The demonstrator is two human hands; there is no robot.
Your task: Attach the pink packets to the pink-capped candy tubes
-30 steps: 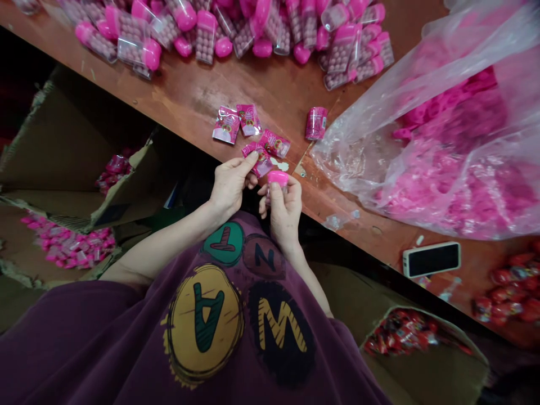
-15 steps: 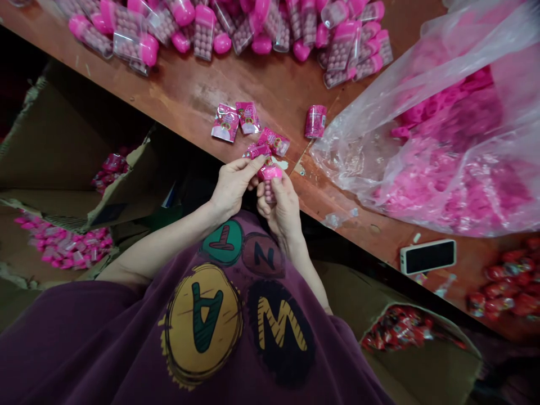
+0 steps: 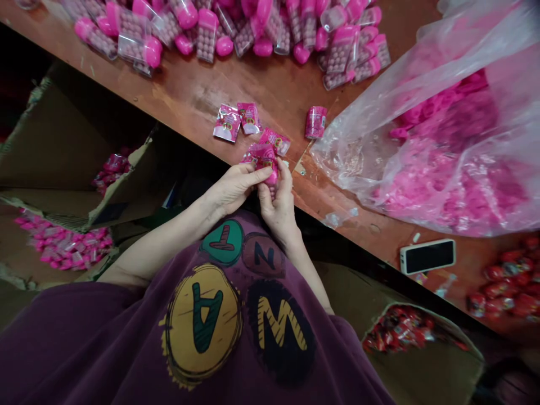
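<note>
At the table edge, my right hand (image 3: 279,209) is closed around a small clear candy bottle (image 3: 273,190) filled with pale pink balls, its pink cap pointing away from me. My left hand (image 3: 236,187) pinches a shiny pink printed sleeve (image 3: 265,152) with thumb and fingers, and the sleeve lies over the cap end. How far it covers the bottle is partly hidden by my fingers. Just beyond lie more flat printed sleeves (image 3: 226,122), and one sleeve (image 3: 275,140) touches or nearly touches the one in hand. A rounded, opened-out sleeve (image 3: 315,122) stands off to the right.
Many pink-capped candy bottles (image 3: 206,36) are heaped at the back of the table. A clear plastic bag (image 3: 354,152) of pink pieces and a phone (image 3: 428,256) are on the right. Cardboard boxes (image 3: 54,140) stand below at left; another (image 3: 422,365) holds red packs.
The printed sleeve has come down over the bottle's pink cap, which showed bare before. My left thumb has moved right onto it, and the right fingers have shifted up beside it.
</note>
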